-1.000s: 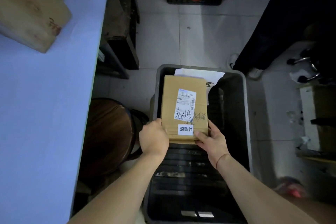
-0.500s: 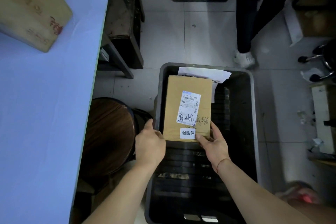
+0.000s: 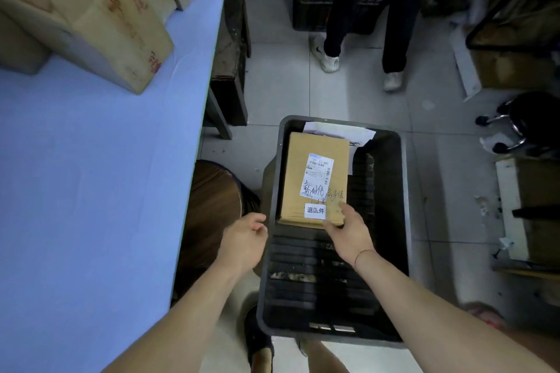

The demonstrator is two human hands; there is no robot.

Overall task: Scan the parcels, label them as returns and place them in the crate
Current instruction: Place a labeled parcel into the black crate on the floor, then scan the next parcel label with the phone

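Observation:
A brown cardboard parcel (image 3: 315,182) lies flat in the far half of the dark grey crate (image 3: 404,221) on the floor. It carries a white shipping label, handwriting and a small white return sticker (image 3: 315,210) near its front edge. A white packet (image 3: 336,130) peeks out behind it. My right hand (image 3: 348,232) hovers at the parcel's front right corner, fingers relaxed, thumb over the edge. My left hand (image 3: 245,239) hangs left of the crate rim, fingers loosely curled, holding nothing.
A blue table (image 3: 91,191) runs along the left with several cardboard boxes (image 3: 106,18) at its far end. A brown round stool (image 3: 212,212) sits between table and crate. A person's legs (image 3: 363,24) stand beyond the crate. Shelves and boxes line the right.
Both hands have let go of the parcel, which now rests in the crate. My left hand has drawn back left past the rim; my right hand has lifted off the front edge.

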